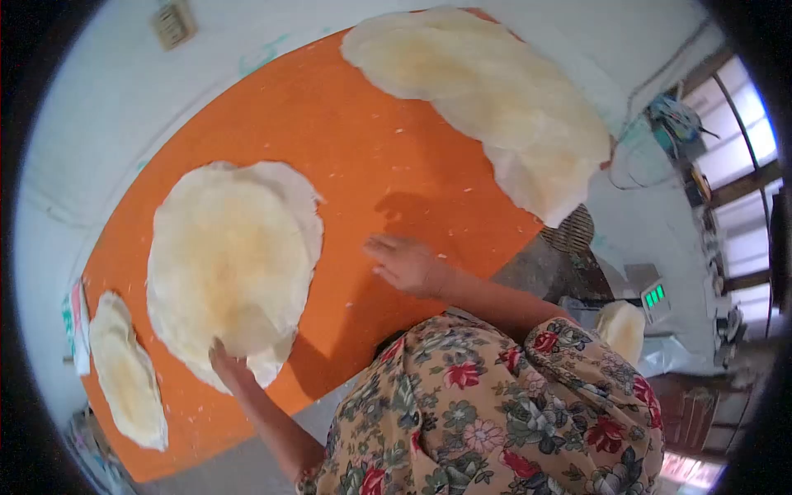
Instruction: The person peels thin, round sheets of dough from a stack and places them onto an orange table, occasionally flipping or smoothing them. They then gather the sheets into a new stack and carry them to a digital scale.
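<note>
We're in bright daylight from the windows (747, 140) at right; fisheye bends edges, corners black, slightly soft.

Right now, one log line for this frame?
left hand: on near edge of middle flatbread stack | right hand: flat on orange surface, holding nothing | other stacks: far, left

Bare orange table (388, 157) between flatbreads (231, 264)
</note>
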